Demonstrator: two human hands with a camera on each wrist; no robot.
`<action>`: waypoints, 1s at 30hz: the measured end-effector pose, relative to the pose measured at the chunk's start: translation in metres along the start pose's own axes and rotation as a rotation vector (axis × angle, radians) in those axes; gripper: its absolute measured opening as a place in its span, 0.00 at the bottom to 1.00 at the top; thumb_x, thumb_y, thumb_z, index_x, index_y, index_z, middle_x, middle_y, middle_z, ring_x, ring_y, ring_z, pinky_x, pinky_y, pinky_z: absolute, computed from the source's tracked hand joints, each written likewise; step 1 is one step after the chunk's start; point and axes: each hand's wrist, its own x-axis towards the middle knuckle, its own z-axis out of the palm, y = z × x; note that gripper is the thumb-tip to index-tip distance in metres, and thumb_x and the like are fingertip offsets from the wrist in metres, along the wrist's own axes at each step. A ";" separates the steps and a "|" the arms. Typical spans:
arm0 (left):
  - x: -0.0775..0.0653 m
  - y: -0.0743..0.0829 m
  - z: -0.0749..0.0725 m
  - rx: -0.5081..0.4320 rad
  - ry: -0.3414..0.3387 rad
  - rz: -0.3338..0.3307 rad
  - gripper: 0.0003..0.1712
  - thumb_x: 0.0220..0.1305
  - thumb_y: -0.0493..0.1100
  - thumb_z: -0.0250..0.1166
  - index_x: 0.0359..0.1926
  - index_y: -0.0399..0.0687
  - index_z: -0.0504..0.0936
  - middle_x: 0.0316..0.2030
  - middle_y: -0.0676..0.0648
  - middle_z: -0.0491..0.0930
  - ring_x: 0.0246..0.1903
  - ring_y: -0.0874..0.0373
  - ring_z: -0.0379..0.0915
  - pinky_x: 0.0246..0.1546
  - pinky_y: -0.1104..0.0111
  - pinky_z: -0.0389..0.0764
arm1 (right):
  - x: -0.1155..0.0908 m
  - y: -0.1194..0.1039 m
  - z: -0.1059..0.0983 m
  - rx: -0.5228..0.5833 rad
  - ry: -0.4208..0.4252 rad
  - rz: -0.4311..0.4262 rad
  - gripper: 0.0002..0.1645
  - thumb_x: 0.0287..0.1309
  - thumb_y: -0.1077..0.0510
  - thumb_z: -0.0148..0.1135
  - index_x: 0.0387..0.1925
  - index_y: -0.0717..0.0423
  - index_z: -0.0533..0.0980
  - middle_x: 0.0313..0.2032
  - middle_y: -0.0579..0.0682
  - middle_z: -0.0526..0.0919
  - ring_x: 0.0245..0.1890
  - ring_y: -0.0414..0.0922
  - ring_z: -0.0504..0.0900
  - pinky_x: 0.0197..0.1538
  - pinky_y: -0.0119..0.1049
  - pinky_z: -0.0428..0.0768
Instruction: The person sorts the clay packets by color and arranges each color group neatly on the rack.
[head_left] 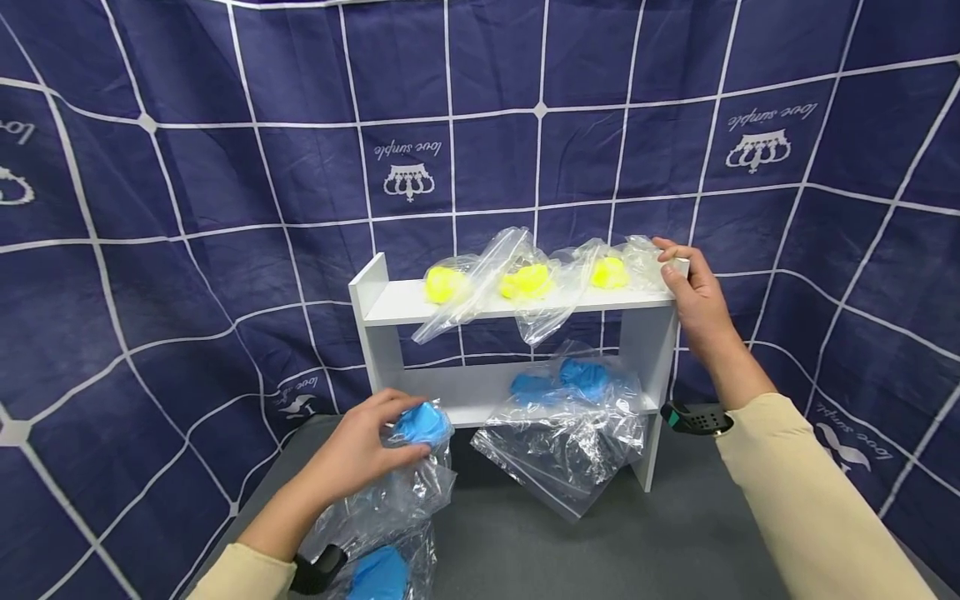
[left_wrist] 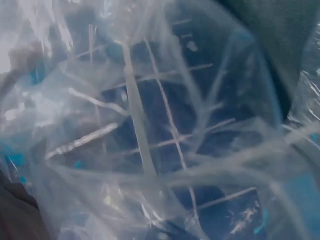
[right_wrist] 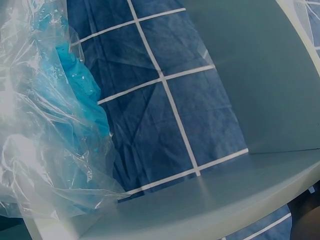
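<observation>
My left hand (head_left: 371, 437) pinches a clear plastic bag with a blue lump (head_left: 423, 423) in it, in front of the shelf's left end. Its plastic (left_wrist: 150, 100) fills the left wrist view, hiding the fingers there. At the upper right corner of the white shelf (head_left: 517, 307), my right hand (head_left: 693, 296) grips the side panel, fingers at the top and thumb in front. Clear bags with yellow lumps (head_left: 527, 282) lie along the upper board. On the lower board, bagged blue lumps (head_left: 583, 377) sit to the right, their plastic (right_wrist: 35, 145) hanging over the front.
Another bag with a blue lump (head_left: 380, 573) lies on the dark grey tabletop (head_left: 525, 542) below my left forearm. Dark blue cloth (head_left: 487, 75) with white grid lines hangs behind the shelf and along both sides.
</observation>
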 end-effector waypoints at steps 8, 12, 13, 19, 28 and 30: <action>0.036 0.005 0.016 -0.102 0.051 -0.119 0.35 0.54 0.50 0.76 0.63 0.47 0.78 0.52 0.47 0.80 0.49 0.51 0.80 0.51 0.56 0.82 | 0.000 0.001 0.001 0.006 -0.004 0.000 0.07 0.75 0.58 0.47 0.47 0.48 0.71 0.74 0.51 0.64 0.78 0.48 0.53 0.78 0.42 0.45; 0.056 0.005 0.027 -0.117 0.060 -0.189 0.36 0.54 0.53 0.76 0.62 0.47 0.78 0.53 0.45 0.80 0.48 0.49 0.79 0.49 0.56 0.81 | 0.000 0.002 0.000 0.023 0.005 -0.007 0.07 0.75 0.59 0.47 0.47 0.48 0.72 0.73 0.51 0.65 0.78 0.47 0.54 0.76 0.40 0.46; 0.061 0.004 0.030 -0.116 0.064 -0.201 0.35 0.54 0.53 0.75 0.62 0.47 0.79 0.54 0.44 0.80 0.48 0.49 0.79 0.49 0.55 0.81 | 0.000 0.002 0.000 0.030 0.007 -0.008 0.07 0.74 0.60 0.47 0.47 0.48 0.72 0.73 0.51 0.65 0.77 0.48 0.55 0.76 0.40 0.47; 0.084 -0.002 0.042 -0.110 0.050 -0.264 0.36 0.54 0.54 0.75 0.62 0.46 0.79 0.58 0.42 0.81 0.54 0.45 0.79 0.56 0.52 0.78 | 0.000 0.005 0.000 0.044 0.008 -0.008 0.08 0.74 0.60 0.46 0.47 0.47 0.72 0.73 0.49 0.66 0.77 0.46 0.55 0.76 0.39 0.47; 0.094 -0.016 0.063 -0.076 -0.002 -0.356 0.36 0.52 0.57 0.76 0.60 0.47 0.79 0.58 0.44 0.80 0.58 0.45 0.78 0.60 0.52 0.76 | -0.001 0.005 0.001 0.024 0.005 -0.009 0.07 0.75 0.59 0.47 0.47 0.46 0.71 0.73 0.50 0.65 0.77 0.47 0.54 0.76 0.40 0.47; 0.094 -0.017 0.066 -0.079 -0.005 -0.367 0.36 0.52 0.57 0.76 0.60 0.48 0.80 0.59 0.44 0.79 0.59 0.45 0.77 0.60 0.52 0.76 | -0.001 0.004 0.001 0.020 0.009 -0.009 0.07 0.75 0.59 0.47 0.48 0.47 0.71 0.73 0.50 0.65 0.77 0.47 0.54 0.76 0.40 0.47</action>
